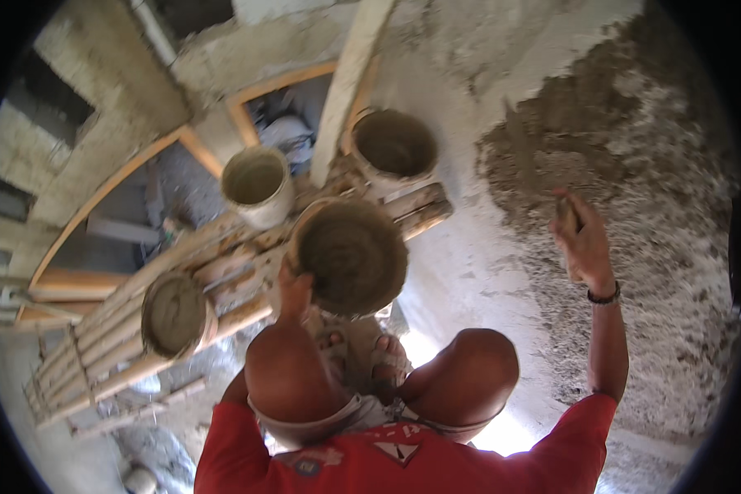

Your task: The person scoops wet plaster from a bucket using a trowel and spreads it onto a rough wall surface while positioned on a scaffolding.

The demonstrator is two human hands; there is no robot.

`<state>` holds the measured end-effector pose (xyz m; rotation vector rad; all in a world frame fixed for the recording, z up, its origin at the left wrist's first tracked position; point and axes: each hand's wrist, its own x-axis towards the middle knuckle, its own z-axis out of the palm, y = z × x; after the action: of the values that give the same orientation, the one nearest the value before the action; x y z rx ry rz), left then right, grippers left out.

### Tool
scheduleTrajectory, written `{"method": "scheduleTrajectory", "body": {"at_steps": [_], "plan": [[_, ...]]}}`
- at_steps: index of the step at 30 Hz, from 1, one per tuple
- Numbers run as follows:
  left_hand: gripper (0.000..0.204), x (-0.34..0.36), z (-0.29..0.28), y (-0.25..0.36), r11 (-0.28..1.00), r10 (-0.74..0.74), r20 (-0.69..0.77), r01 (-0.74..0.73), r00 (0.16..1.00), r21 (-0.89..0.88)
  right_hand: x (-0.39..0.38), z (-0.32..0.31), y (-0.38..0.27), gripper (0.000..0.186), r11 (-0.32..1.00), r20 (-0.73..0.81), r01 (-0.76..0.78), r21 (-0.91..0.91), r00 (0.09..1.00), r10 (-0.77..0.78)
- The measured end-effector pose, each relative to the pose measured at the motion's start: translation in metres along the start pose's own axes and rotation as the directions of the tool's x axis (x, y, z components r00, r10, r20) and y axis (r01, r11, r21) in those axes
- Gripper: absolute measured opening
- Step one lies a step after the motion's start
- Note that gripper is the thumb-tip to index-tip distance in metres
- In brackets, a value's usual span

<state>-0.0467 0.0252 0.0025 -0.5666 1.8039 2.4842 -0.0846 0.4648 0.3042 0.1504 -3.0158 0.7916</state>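
My right hand (pixel 583 239) is closed round the handle of a trowel (pixel 520 148), its narrow blade lying against the wall. Dark wet mortar (pixel 589 107) covers part of that wall in a rough patch around and above the blade. With my left hand (pixel 294 290) I grip the near left rim of a round bucket (pixel 311 221), thumb at the inner edge. Grey mortar (pixel 350 255) lines the inside of this bucket, which is in front of my knees, tilted a little toward me.
Other buckets stand on the bamboo-and-wood scaffold: a pale one (pixel 273 210), a dark-mouthed one (pixel 393 146) and a full one (pixel 173 314). An upright wooden post (pixel 350 82) rises between two of them. Orange-framed openings (pixel 111 206) lie left. My sandalled feet (pixel 387 358) rest on the scaffold.
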Motion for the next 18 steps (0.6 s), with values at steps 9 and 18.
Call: {"method": "scheduleTrajectory", "body": {"at_steps": [9,18], "plan": [[0.056,-0.02,0.021,0.025,0.983,-0.068,0.073,0.054,0.995,0.173,0.016,0.21,-0.045,0.017,0.607,0.375,0.5,-0.618,0.866,-0.332],[0.06,-0.025,0.028,0.035,0.963,-0.064,0.125,0.028,0.99,0.268,-0.031,0.316,0.005,0.036,0.89,0.577,0.452,-0.06,0.743,-0.339]]}}
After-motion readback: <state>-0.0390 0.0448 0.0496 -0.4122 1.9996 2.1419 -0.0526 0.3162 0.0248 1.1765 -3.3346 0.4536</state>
